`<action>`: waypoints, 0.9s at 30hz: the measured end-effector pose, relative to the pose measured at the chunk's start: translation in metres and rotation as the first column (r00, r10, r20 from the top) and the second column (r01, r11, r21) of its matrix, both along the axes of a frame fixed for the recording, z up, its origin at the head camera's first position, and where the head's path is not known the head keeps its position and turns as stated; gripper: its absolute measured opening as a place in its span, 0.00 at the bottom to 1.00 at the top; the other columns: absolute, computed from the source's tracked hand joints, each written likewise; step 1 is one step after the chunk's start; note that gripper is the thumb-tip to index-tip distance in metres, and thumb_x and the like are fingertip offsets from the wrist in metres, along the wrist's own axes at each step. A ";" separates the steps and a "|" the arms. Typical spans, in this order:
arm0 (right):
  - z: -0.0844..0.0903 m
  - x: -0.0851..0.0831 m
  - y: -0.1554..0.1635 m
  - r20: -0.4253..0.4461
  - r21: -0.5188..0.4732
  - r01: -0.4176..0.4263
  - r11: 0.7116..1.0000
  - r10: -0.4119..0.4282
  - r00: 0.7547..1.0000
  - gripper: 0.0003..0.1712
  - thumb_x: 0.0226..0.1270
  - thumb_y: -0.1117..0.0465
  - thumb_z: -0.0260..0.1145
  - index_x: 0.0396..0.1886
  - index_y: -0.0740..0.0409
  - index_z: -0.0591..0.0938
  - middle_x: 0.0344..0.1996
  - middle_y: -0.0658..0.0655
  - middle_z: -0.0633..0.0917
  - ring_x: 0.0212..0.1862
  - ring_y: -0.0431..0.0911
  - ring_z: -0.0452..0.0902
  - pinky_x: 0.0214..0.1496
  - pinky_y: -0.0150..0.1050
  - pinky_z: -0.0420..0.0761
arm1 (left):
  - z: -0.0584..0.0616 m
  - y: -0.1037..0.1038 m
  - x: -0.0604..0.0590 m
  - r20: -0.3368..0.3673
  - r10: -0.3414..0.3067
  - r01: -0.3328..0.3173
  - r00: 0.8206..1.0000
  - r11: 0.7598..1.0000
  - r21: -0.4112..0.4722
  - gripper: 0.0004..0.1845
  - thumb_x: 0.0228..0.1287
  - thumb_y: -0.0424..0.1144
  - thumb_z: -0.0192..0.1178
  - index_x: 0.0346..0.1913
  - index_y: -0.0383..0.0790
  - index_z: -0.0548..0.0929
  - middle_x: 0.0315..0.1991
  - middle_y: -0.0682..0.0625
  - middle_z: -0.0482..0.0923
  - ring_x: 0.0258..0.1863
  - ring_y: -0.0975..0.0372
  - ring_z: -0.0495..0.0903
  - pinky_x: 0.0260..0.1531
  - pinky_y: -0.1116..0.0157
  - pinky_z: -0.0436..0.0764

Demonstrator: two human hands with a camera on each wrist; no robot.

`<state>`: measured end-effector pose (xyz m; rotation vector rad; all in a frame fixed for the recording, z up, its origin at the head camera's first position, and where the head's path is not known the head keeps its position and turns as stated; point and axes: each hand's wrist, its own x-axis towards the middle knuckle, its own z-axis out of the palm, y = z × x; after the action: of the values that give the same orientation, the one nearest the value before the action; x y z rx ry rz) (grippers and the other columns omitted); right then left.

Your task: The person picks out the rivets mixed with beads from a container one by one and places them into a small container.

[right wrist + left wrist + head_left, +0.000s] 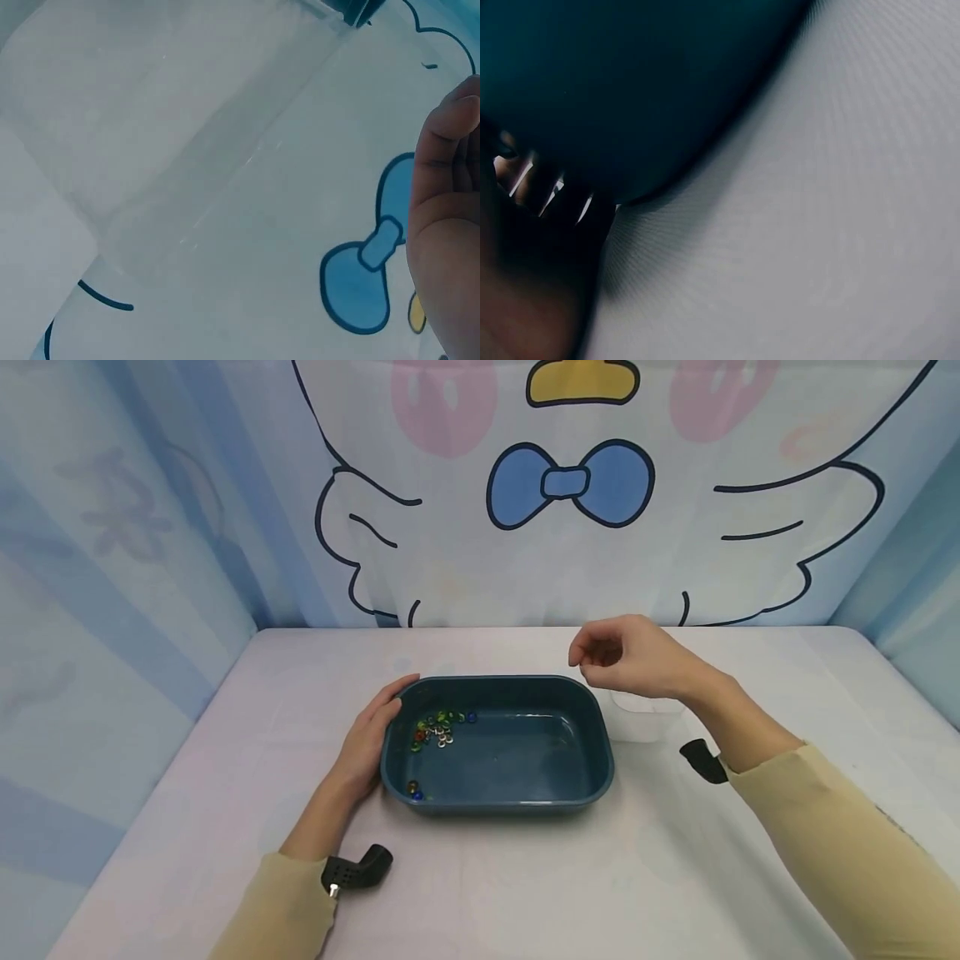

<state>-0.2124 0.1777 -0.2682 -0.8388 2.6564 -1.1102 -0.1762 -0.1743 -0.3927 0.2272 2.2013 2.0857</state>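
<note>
A dark teal rectangular basin (510, 768) stands on the table. My left hand (363, 743) holds it at the left side, thumb by the rim, fingers along the outer wall. In the left wrist view the basin (645, 82) fills the upper left. Inside, green, blue and amber glass marbles (442, 717) lie with small silver ring-like pieces (441, 735) toward the left. My right hand (637, 656) hovers past the basin's back right corner, fingers curled; no item shows between them. Beneath it is a clear plastic container (645, 727), partly hidden by that hand.
A pale cloth covers the table (480, 893). Behind it hangs a printed curtain with a blue bow (566, 482); more curtain (97, 610) hangs at the left. The clear container sits close to the basin's right end.
</note>
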 end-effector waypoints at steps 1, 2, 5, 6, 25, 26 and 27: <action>-0.001 0.000 0.002 0.003 0.004 0.010 1.000 -0.010 1.000 0.07 0.64 0.72 0.62 0.39 0.60 0.83 0.34 0.57 0.82 0.36 0.50 0.76 0.38 0.36 0.79 | 0.000 0.000 0.000 0.001 0.001 -0.001 1.000 1.000 -0.001 0.25 0.83 0.41 0.35 0.77 0.45 0.64 0.75 0.48 0.62 0.74 0.57 0.58 0.74 0.53 0.52; -0.003 0.000 0.004 0.005 0.009 0.021 1.000 -0.021 1.000 0.07 0.64 0.71 0.63 0.39 0.60 0.83 0.34 0.56 0.83 0.36 0.50 0.76 0.38 0.36 0.79 | 0.000 0.000 0.000 0.003 0.000 0.000 1.000 1.000 -0.002 0.25 0.83 0.41 0.35 0.77 0.45 0.64 0.75 0.49 0.62 0.74 0.57 0.58 0.74 0.53 0.52; -0.005 -0.001 0.012 -0.012 0.025 0.059 0.998 -0.058 0.998 0.07 0.64 0.71 0.63 0.40 0.60 0.83 0.34 0.56 0.83 0.35 0.50 0.75 0.36 0.36 0.78 | 0.000 0.001 0.000 -0.001 -0.003 0.003 1.000 1.000 -0.006 0.25 0.83 0.41 0.34 0.77 0.45 0.64 0.75 0.48 0.61 0.74 0.57 0.58 0.74 0.53 0.52; -0.006 -0.001 0.015 -0.020 0.033 0.073 0.997 -0.072 0.997 0.07 0.65 0.70 0.63 0.40 0.59 0.83 0.34 0.55 0.82 0.35 0.50 0.75 0.35 0.36 0.77 | 0.000 0.001 0.000 -0.002 -0.003 0.003 1.000 1.000 -0.008 0.25 0.83 0.41 0.34 0.77 0.45 0.64 0.75 0.49 0.61 0.74 0.57 0.58 0.74 0.53 0.52; -0.031 -0.007 0.050 -0.025 0.197 0.165 0.966 -0.164 0.986 0.07 0.62 0.70 0.61 0.39 0.61 0.83 0.29 0.53 0.80 0.34 0.49 0.74 0.35 0.41 0.75 | 0.002 0.000 0.001 0.002 0.009 -0.009 1.000 1.000 -0.021 0.25 0.83 0.41 0.33 0.77 0.46 0.64 0.75 0.50 0.63 0.74 0.60 0.58 0.74 0.56 0.53; -0.032 -0.008 0.050 -0.024 0.206 0.162 0.965 -0.160 0.987 0.07 0.63 0.70 0.62 0.39 0.60 0.83 0.29 0.52 0.80 0.34 0.48 0.74 0.36 0.41 0.75 | 0.002 0.000 0.002 -0.003 0.008 -0.008 1.000 1.000 -0.020 0.25 0.83 0.41 0.33 0.77 0.46 0.64 0.74 0.50 0.63 0.74 0.60 0.59 0.74 0.56 0.53; -0.033 -0.008 0.051 -0.023 0.215 0.159 0.964 -0.158 0.987 0.07 0.63 0.69 0.62 0.39 0.60 0.84 0.29 0.52 0.80 0.34 0.48 0.74 0.36 0.41 0.75 | 0.002 -0.001 0.002 -0.007 0.006 -0.007 1.000 1.000 -0.018 0.25 0.83 0.41 0.33 0.77 0.45 0.64 0.74 0.50 0.63 0.74 0.60 0.59 0.74 0.56 0.53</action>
<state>-0.2205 0.2283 -0.3009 -0.5993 2.8247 -0.8275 -0.1744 -0.1750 -0.3909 0.2267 2.2267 2.0710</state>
